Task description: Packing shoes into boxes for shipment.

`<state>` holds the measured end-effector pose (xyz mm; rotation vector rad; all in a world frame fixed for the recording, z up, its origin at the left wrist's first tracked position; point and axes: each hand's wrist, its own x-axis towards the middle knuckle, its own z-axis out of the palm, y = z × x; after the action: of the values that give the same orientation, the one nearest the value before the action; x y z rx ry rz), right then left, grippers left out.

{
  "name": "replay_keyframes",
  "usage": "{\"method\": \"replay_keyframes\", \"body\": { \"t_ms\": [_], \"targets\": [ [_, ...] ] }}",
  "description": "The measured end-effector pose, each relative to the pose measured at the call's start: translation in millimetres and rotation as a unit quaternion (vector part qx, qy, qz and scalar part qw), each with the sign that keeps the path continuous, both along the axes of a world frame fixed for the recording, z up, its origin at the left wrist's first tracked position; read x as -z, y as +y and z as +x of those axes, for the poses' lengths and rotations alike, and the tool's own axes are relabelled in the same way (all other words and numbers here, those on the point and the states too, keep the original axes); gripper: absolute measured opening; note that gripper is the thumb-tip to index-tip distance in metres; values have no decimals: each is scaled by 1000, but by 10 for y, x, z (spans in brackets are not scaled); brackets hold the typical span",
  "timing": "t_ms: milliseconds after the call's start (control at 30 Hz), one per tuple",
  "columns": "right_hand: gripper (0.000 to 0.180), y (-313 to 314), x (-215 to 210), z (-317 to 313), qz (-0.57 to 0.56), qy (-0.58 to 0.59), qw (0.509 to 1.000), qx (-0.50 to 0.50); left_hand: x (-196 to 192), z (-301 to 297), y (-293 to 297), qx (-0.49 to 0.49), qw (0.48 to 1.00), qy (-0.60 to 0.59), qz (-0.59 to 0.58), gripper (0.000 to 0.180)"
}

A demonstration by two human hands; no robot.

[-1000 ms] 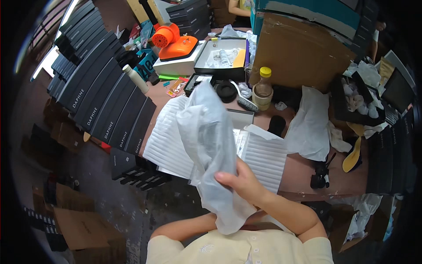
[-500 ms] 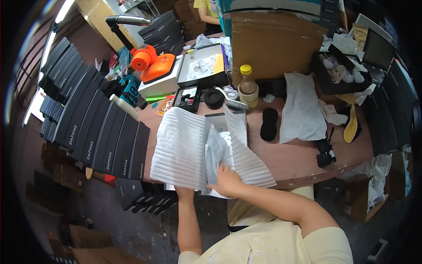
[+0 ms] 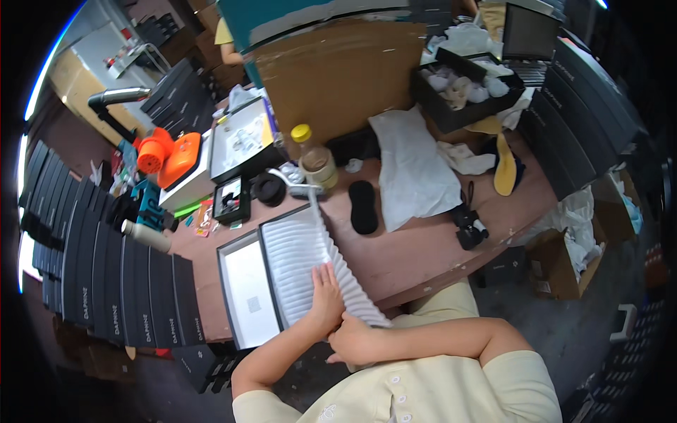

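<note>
Flatly, with its fingers outstretched, the left grip (image 3: 326,296) rests on a ribbed white wrapping sheet (image 3: 295,247). Just beside it, the right grip (image 3: 352,340) is curled near the sheet's near edge; whether it pinches anything, I cannot tell. Left of both lies the bare white inside of an open, dark-rimmed box (image 3: 242,290). Farther out, beyond the grips, a black oval pad (image 3: 363,206) and a yellow-capped bottle (image 3: 317,166) occupy the tabletop (image 3: 423,254).

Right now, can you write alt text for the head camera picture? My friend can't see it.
A person's left hand lies flat on white ribbed padding spread over part of an open box, with the right hand close beside it. A yellow-capped bottle stands farther back on the brown table, and dark boxes are stacked at the left.
</note>
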<state>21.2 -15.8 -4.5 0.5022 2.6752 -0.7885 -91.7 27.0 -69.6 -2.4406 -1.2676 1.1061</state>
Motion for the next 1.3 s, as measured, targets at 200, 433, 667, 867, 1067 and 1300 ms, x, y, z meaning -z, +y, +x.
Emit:
{"method": "replay_keyframes", "body": {
  "t_ms": [200, 433, 667, 867, 1067, 1300],
  "targets": [
    [24, 699, -967, 1449, -228, 388, 849, 278, -848, -475, -127, -196, 783, -591, -18, 37],
    [32, 3197, -47, 1671, 371, 232, 766, 471, -1745, -94, -183, -247, 425, -849, 193, 15],
    [14, 3544, -355, 1520, 342, 253, 767, 481, -2222, 428, 497, -377, 438, -790, -205, 56],
    [13, 1632, -1161, 1538, 429, 485, 759, 69, -1843, 1083, 1548, -298, 338, -889, -78, 48],
    [74, 889, -542, 2359, 488, 160, 709, 483, -2238, 945, 1445, -92, 357, -884, 289, 24],
    [66, 846, 635, 2674, 141, 309, 687, 642, -2381, 1120, 1336, 195, 531, -699, 438, 56]
  ]
}}
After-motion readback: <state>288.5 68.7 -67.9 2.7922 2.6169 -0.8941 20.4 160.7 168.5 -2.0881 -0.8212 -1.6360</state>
